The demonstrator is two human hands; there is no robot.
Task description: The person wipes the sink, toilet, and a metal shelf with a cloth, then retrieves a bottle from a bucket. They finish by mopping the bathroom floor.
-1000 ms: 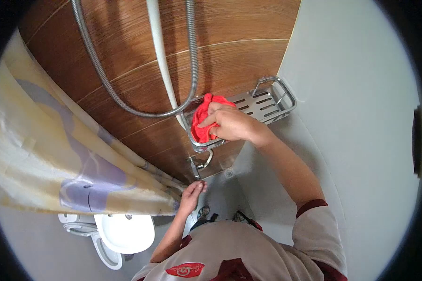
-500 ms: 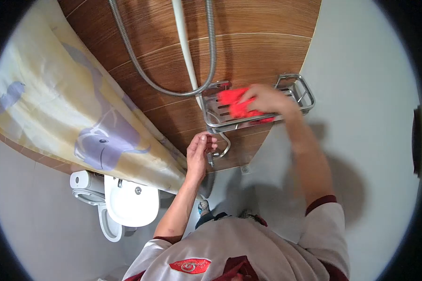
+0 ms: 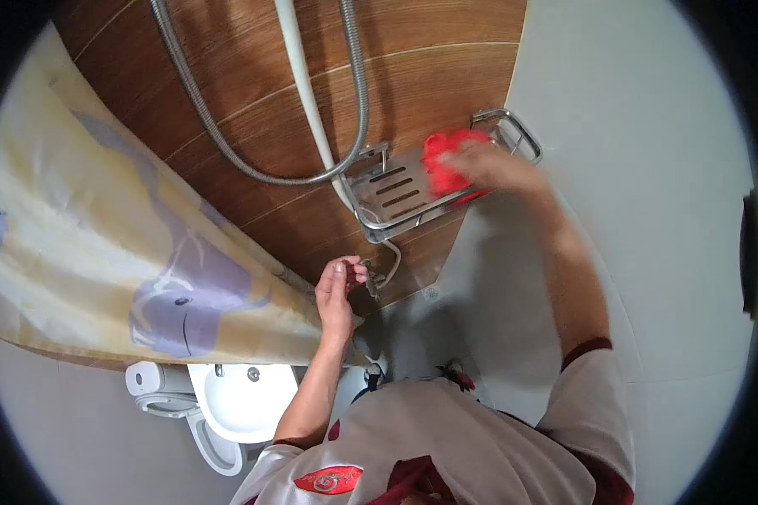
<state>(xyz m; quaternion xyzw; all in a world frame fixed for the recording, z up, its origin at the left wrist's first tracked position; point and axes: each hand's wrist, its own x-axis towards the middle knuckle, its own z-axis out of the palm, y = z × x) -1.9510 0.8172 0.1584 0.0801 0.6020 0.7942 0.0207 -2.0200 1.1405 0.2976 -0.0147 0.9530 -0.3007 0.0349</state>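
A metal wall shelf (image 3: 400, 190) with slots in its base is fixed to the wood-look wall. On its right part lies a bunched red cloth (image 3: 448, 160), pressed down by my right hand (image 3: 490, 167), which is blurred by motion. Below the left end of the shelf, my left hand (image 3: 337, 292) is raised with its fingers curled, and a small metal valve is just beside it. Nothing shows between the left fingers, though they partly hide one another.
A metal shower hose (image 3: 361, 93) loops in front of a white pipe (image 3: 305, 88) on the wall. At left hangs a patterned curtain (image 3: 93, 252). Below it are a white sink (image 3: 248, 404) and a toilet (image 3: 215, 442). A floor drain (image 3: 432, 293) lies beneath the shelf.
My right hand and the red cloth have moved to the right along the shelf, uncovering its left slots. The whole view has shifted, and my left hand keeps a similar curled pose.
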